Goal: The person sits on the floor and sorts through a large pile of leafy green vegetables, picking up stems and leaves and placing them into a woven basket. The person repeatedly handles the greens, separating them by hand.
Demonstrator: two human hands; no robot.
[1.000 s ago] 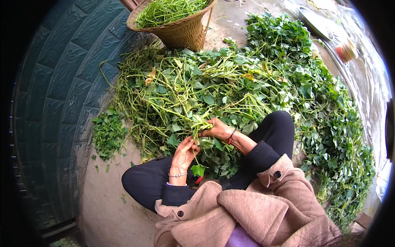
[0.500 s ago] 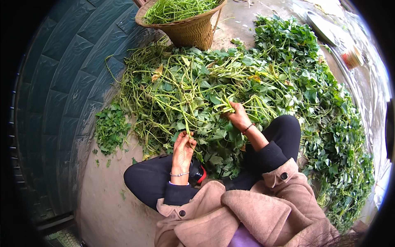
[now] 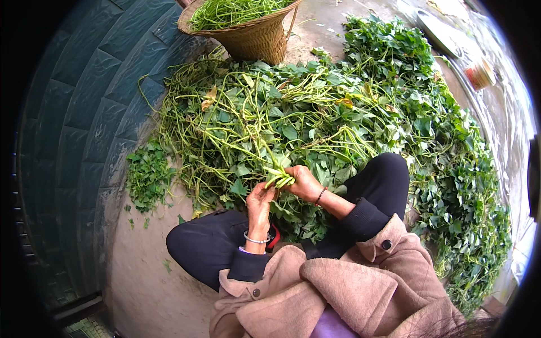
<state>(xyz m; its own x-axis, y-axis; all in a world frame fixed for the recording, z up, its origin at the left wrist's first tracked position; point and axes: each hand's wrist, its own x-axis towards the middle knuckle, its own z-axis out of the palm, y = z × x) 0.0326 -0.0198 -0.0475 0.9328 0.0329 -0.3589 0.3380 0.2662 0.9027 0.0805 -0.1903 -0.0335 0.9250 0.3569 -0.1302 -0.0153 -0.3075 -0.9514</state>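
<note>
My right hand (image 3: 304, 183) is closed around a small bunch of pale green stems (image 3: 280, 176), whose cut ends point left. Close against it, my left hand (image 3: 260, 204) pinches with thumb and fingers at the near side of the bunch; a long green vine stem (image 3: 265, 147) reaches up from there into the pile. What exactly lies between the left fingertips is partly hidden. In front of both hands spreads a big heap of leafy vines (image 3: 225, 127), a tangle of green stems, broad leaves and a few yellowed ones.
A woven basket (image 3: 256, 48) filled with thin green stems stands beyond the heap. More leaves are piled along the right (image 3: 462, 203), and a small leaf pile (image 3: 149, 177) lies on the left by the dark tiled wall (image 3: 84, 107). A round tub (image 3: 480, 75) sits at far right.
My right hand has moved left and nearer with its bunch of stems, meeting my left hand. My left hand has shifted slightly right. The view has shifted a little.
</note>
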